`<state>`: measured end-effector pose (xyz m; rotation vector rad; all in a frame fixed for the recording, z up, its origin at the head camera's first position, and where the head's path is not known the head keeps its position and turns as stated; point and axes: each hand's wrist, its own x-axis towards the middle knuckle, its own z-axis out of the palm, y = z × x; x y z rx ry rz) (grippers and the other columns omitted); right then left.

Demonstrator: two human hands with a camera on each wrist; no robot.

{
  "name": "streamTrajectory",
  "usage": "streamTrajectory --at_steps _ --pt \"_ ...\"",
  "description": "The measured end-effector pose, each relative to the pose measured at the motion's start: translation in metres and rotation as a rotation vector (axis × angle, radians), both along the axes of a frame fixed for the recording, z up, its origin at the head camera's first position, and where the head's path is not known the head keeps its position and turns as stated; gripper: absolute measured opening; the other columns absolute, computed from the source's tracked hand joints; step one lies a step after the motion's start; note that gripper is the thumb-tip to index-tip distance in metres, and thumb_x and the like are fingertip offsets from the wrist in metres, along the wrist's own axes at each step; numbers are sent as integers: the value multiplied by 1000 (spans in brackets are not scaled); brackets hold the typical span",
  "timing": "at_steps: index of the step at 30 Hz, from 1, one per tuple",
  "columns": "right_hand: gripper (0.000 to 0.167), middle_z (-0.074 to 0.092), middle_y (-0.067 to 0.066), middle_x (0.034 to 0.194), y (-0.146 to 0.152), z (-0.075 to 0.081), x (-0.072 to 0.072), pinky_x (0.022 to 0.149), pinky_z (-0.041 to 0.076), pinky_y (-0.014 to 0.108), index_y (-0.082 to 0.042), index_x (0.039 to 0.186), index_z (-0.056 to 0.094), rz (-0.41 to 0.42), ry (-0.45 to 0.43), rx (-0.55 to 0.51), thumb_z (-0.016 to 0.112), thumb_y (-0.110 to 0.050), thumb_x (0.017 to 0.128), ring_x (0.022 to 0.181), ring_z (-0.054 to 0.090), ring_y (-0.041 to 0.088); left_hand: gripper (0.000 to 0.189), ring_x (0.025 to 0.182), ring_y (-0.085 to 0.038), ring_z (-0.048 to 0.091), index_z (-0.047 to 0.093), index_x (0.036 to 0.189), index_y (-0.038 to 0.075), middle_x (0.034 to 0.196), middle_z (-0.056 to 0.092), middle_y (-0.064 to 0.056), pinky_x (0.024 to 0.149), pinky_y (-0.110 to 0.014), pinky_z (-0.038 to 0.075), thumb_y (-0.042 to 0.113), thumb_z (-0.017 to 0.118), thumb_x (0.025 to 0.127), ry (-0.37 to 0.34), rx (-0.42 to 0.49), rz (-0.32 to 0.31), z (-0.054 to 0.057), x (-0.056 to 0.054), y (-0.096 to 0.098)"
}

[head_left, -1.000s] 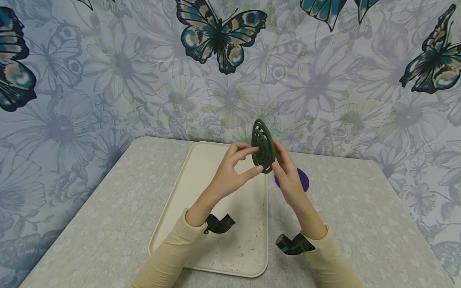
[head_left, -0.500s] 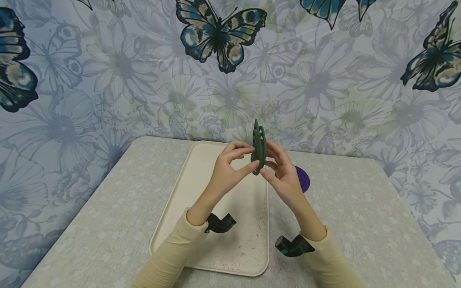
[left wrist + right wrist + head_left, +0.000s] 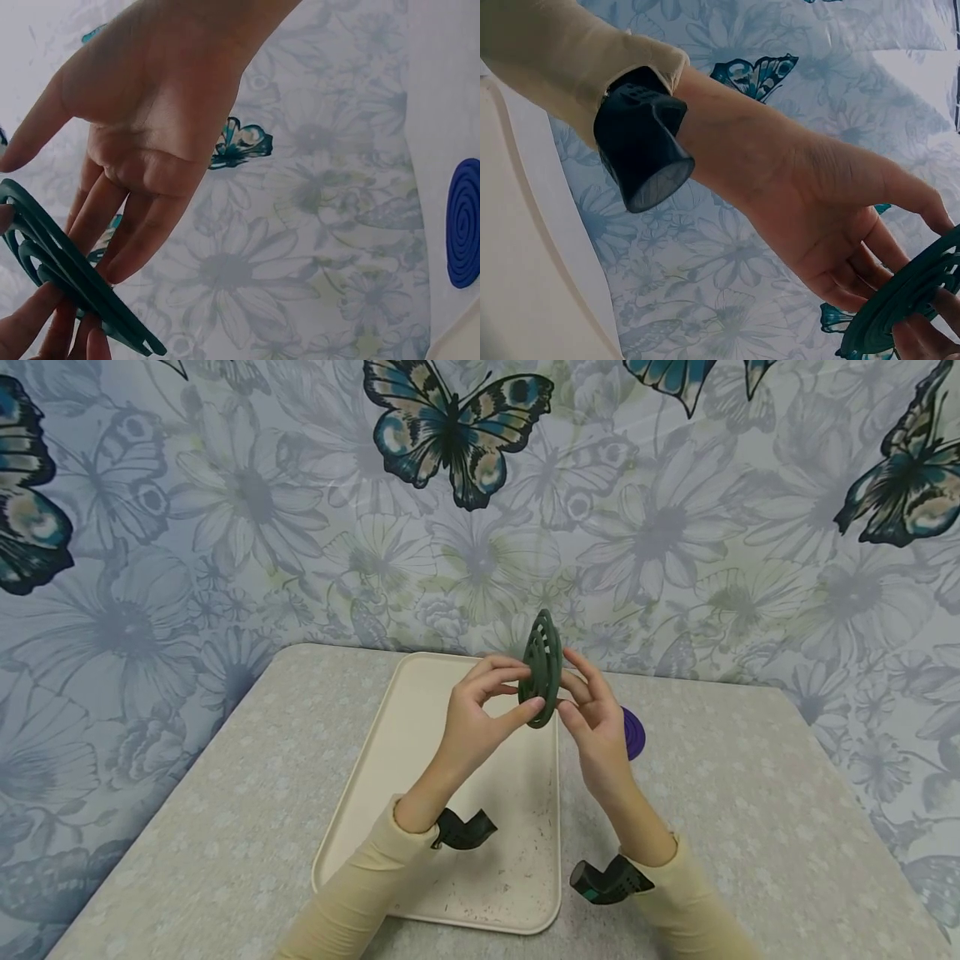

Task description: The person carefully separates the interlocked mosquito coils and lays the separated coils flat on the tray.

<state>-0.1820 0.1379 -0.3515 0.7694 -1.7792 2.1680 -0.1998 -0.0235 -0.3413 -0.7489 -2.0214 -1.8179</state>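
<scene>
Raised above the tray's right edge, a dark green round openwork disc [image 3: 541, 668] with curved slots stands on edge, nearly side-on. My left hand [image 3: 483, 706] pinches its left side, thumb on the near face and fingers behind. Beside the opposite face is my right hand [image 3: 600, 727], its fingers spread and loosely bent, fingertips right at the disc. The left wrist view shows this right hand [image 3: 150, 112] with its palm turned inward. A purple coiled disc [image 3: 633, 735] lies on the table behind the right hand, partly hidden; the purple disc [image 3: 465, 223] shows whole in the left wrist view.
A cream rectangular tray [image 3: 420, 718] lies under the left arm, with small dark specks on its right side. The grey patterned table [image 3: 720, 802] meets a butterfly-print wall covering [image 3: 660, 543] behind. Black cameras [image 3: 611, 881] sit on both wrists.
The green disc has turned from slanted to edge-on and partly back. My right fingers closed in on it, then spread apart and shifted slightly right. The left hand stays on the disc.
</scene>
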Motion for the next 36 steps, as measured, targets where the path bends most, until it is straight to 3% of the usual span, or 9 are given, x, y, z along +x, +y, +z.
streamTrajectory --at_steps 5,11,19,28,32,36 --pt "67 64 -7 123 0 -1 1 96 49 25 -9 147 32 7 -34 -70 63 -30 92 111 63 11 27 106 -21 58 69 104 -1 109 63 -12 89 -34 54 7 73 79 28 2 22 -1 1 2" --pt "64 68 -7 118 -1 2 4 97 48 25 -5 145 35 -22 -99 -105 61 -31 93 109 64 9 26 103 -21 60 70 99 -1 107 64 -12 88 -32 55 7 77 75 49 -2 32 -1 2 4" --pt "50 70 -8 112 -1 6 6 94 50 23 -6 143 38 -23 -142 -148 53 -14 96 106 65 7 27 100 -21 62 70 97 -1 106 63 -11 90 -29 55 7 79 74 49 29 31 -1 5 7" --pt "46 72 -6 105 0 10 8 91 51 25 -7 137 47 -52 -163 -199 52 -5 92 96 68 6 25 100 -24 65 70 97 -3 106 64 -14 90 -28 55 5 77 74 54 43 29 -1 4 7" --pt "44 74 -7 100 1 12 9 87 52 26 -9 132 53 -83 -171 -210 49 -1 89 89 68 6 24 103 -26 65 70 97 -5 107 65 -17 90 -28 55 2 75 75 49 58 5 -2 3 7" --pt "41 73 -6 99 1 15 11 82 53 24 -13 125 57 -110 -199 -242 46 -1 88 89 68 7 24 101 -16 64 67 99 -11 107 63 -25 92 -31 54 2 68 79 36 124 -45 -3 1 6"
